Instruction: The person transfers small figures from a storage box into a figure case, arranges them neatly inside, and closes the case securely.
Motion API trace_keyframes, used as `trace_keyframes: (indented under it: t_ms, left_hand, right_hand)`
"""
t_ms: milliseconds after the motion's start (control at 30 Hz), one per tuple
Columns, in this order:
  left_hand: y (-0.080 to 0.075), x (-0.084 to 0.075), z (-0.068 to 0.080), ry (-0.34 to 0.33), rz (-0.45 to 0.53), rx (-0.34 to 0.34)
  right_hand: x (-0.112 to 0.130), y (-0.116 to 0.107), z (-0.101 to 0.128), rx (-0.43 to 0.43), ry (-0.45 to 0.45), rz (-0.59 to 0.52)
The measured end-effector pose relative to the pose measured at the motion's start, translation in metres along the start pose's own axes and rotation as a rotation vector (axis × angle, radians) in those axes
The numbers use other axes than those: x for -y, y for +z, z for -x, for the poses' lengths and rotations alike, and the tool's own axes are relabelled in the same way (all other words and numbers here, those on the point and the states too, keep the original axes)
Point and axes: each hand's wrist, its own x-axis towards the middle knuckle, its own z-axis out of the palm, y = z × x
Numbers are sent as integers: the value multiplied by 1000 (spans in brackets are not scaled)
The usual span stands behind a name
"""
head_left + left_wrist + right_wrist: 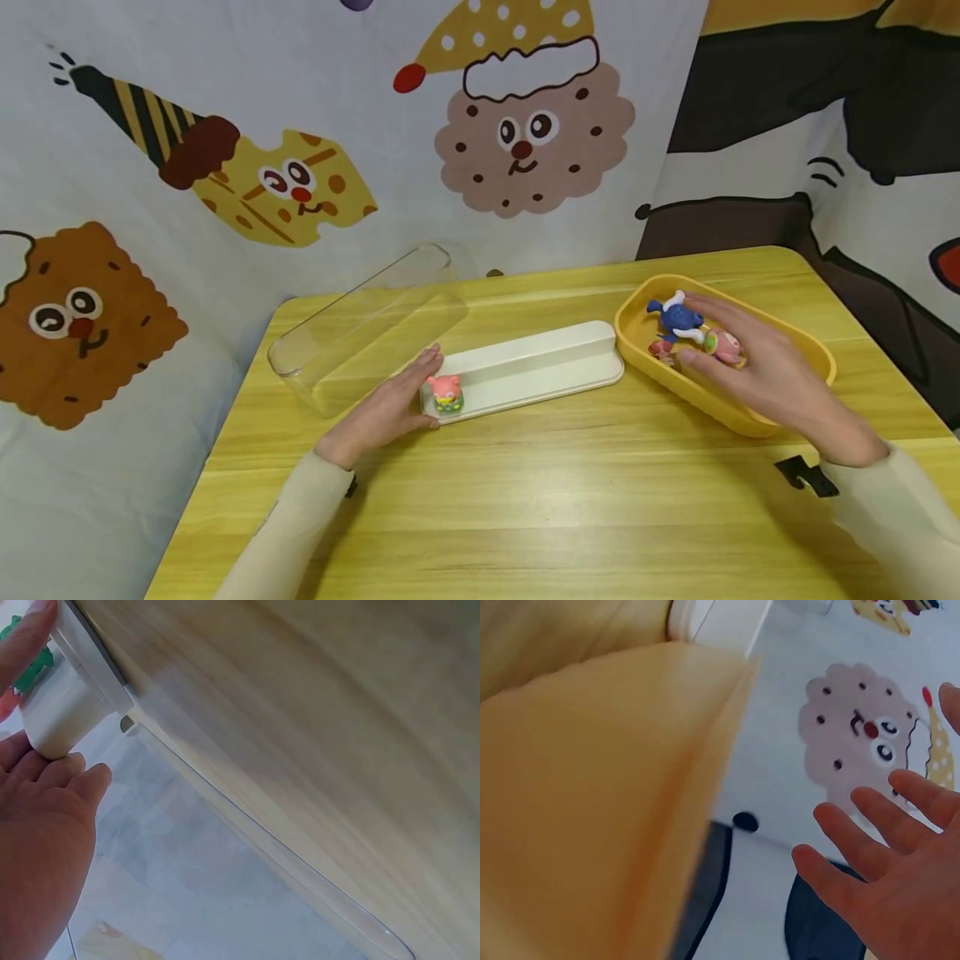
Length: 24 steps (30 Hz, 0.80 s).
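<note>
Over the yellow tray (813, 350), the open right hand (757, 367) covers seemingly three figures (678, 321).

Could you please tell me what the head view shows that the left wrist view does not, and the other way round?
Only the head view shows the yellow tray with its blue figure, the right hand open over it, and the pink figure whole. Only the left wrist view shows the fingers touching the white base's rounded end. Both show the left hand, white base, clear cover and wooden table.
</note>
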Motion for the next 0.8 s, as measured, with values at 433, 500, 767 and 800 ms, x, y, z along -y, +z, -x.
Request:
trace_keyframes:
  t_ms: [433, 500, 767, 800]
  left_hand:
    - [-1, -3, -2, -4, -5, -8]
    - [-1, -3, -2, -3, -5, -8]
    - [-1, -4, -2, 8, -1, -14]
    - [-1, -5, -2, 6, -1, -15]
  right_hand:
    - [-48, -14, 11, 119, 64, 153]
    - [-53, -14, 12, 136, 62, 167]
    - [-68, -14, 13, 165, 20, 237]
    - [-70, -14, 13, 166, 5, 245]
